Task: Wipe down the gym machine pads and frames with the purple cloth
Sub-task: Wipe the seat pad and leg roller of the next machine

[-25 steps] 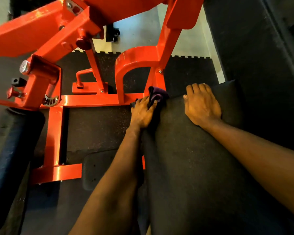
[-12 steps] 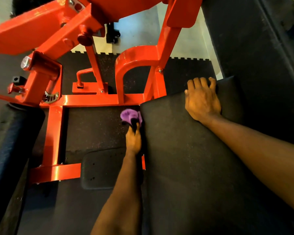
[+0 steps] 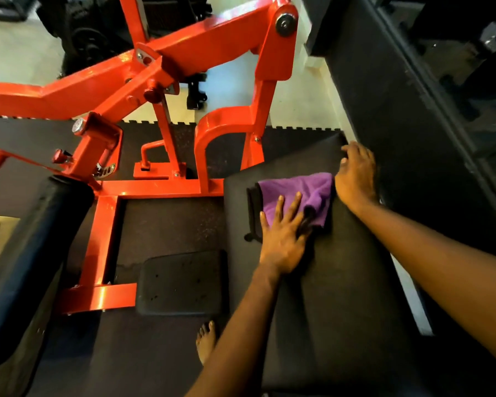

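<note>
Fingers (image 3: 281, 206) flat, one purple cloth (image 3: 298, 186)

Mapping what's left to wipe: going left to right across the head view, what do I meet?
Black roller pad → orange frame upright → small black plate → left hand pressing the purple cloth → right hand.

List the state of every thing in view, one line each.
purple cloth: spread on the bench pad, bunched at its right side.
left hand: fingers straight, pressing the cloth flat.
right hand: resting on the pad's far corner; finger curl unclear.
bench pad: horizontal, cloth on its far end.
orange frame: no hand on it.
roller pad: no hand on it.
</note>
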Motion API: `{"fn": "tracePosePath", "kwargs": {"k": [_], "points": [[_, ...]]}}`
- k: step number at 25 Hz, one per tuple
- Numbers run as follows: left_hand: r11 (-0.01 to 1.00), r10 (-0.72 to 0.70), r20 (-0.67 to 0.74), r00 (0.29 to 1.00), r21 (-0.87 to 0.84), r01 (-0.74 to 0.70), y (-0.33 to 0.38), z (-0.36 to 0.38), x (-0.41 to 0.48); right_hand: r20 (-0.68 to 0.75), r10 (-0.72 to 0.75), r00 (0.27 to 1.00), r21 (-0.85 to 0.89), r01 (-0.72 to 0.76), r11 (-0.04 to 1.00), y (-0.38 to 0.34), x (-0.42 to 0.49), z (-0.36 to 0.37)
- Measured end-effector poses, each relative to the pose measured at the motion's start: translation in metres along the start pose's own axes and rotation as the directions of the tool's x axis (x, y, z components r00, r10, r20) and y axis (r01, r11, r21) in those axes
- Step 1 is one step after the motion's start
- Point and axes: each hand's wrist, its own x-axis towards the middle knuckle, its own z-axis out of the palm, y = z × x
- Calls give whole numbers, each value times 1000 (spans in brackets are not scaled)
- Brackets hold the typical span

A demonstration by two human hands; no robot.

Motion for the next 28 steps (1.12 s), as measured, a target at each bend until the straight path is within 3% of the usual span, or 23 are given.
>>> {"fn": "tracePosePath", "kwargs": {"k": [2, 3, 6, 8, 10, 13, 18, 23, 26, 28], "points": [[998, 52, -31, 998, -37, -53, -9, 18, -61, 116, -60, 991, 101, 48, 994, 15, -12, -8], [996, 66, -38, 997, -60, -68, -19, 22, -90, 174, -112, 978, 71, 101, 992, 18, -21, -9], [979, -141, -60, 988, -156, 130, -43, 20, -139, 318, -147, 937, -159, 206, 966, 13, -46, -6], [904, -379, -71, 923, -244, 352, -52, 14, -119, 322, -118, 939, -244, 203, 948, 6, -47, -5], [838, -512, -75, 856, -261, 478, -62, -3, -69, 320, -191, 928, -289, 287, 913, -2, -41, 2], [819, -551, -95, 829, -251, 516, -85, -27, 5, 417, -303, 857, -277, 437, 856, -21, -25, 25], [756, -643, -317, 697, -411, 510, -182, -80, 82, 349, -280, 894, -450, 422, 787, -34, -19, 60], [697, -552, 55, 832, -518, 497, -165, -77, 122, 333, -282, 900, -495, 421, 760, -34, -21, 61], [594, -616, 63, 785, -618, 515, -175, -64, 108, 345, -269, 899, -521, 422, 742, -36, -21, 62], [484, -706, 68, 705, -681, 550, -194, -56, 87, 345, -273, 898, -527, 426, 736, -36, -22, 62]]}}
